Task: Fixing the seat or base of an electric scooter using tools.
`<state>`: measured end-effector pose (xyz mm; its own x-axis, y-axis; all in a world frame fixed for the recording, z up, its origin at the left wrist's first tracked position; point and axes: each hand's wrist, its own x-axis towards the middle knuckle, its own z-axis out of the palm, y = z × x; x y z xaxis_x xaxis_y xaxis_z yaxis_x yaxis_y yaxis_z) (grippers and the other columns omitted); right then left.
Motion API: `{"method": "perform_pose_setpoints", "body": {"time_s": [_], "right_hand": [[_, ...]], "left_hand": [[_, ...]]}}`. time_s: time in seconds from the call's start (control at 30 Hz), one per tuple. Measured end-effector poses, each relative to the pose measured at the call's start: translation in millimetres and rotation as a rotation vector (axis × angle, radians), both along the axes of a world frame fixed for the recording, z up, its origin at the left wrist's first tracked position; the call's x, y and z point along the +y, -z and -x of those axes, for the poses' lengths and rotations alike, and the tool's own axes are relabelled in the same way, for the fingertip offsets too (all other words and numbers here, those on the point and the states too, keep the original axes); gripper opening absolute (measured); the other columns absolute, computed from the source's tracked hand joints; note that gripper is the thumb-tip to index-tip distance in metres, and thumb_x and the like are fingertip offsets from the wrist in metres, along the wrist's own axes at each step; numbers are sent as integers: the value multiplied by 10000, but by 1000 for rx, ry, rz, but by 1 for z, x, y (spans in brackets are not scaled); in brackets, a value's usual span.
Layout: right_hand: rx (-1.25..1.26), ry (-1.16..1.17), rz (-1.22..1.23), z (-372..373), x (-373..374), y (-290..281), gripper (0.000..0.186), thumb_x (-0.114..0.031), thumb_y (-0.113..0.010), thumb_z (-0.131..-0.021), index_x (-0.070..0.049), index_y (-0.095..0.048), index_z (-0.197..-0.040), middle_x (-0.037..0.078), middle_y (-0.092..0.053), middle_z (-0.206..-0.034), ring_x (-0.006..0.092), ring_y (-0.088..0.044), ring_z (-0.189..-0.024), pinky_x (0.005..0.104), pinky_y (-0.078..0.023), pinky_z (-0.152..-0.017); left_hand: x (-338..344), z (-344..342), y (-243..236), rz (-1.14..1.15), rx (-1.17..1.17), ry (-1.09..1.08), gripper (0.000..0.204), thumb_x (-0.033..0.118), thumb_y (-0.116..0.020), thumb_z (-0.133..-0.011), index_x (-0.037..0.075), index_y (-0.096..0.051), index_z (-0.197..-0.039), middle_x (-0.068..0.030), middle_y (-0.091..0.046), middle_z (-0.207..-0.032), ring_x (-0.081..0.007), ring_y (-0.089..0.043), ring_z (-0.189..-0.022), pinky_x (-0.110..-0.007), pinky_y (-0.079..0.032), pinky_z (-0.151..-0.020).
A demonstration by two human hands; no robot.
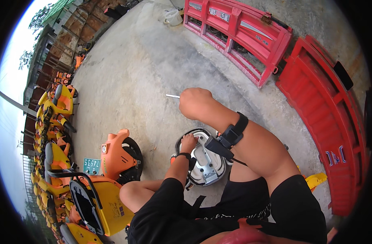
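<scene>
My right hand (197, 104) is raised in front of me, closed in a fist around a thin silver metal rod (172, 96). One end of the rod sticks out to the left; the fist hides the rest. Below it, an upturned scooter seat (201, 156) lies between my legs, its pale underside up and its rim dark. A metal bracket (210, 175) sits at the seat's near end. My left hand (189, 143) is on the seat's far left part, its fingers curled against it. Small details under those fingers cannot be made out.
An orange and yellow scooter (114, 156) stands close on my left, with a long row of similar scooters (45, 122) beyond. Red metal panels (324, 110) line the right side. A white bucket (173, 18) stands far off on the concrete floor (125, 81).
</scene>
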<state>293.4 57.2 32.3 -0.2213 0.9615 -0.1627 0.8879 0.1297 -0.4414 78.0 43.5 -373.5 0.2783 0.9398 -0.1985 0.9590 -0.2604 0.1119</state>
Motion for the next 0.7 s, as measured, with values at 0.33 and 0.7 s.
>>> {"method": "perform_pose_setpoints", "body": {"time_s": [0.33, 0.7], "right_hand": [[-12, -8, 35, 5, 0, -4, 234, -152, -575, -860, -28, -736, -976, 168, -715, -953, 320, -707, -897, 427, -559, -747], [-23, -28, 24, 3, 1, 0, 219, -136, -577, -851, -45, -747, -957, 139, -716, -954, 312, -709, -889, 417, -566, -724]], "left_hand": [[3, 5, -1, 92, -44, -21, 312, 267, -668, -832, 71, -632, -1072, -171, -647, -1070, -386, -601, -1042, -520, -504, -855], [15, 14, 4, 223, -123, 88, 470, 398, -743, -801, 49, -600, -1080, -185, -660, -1076, -404, -621, -1032, -503, -521, -868]]}}
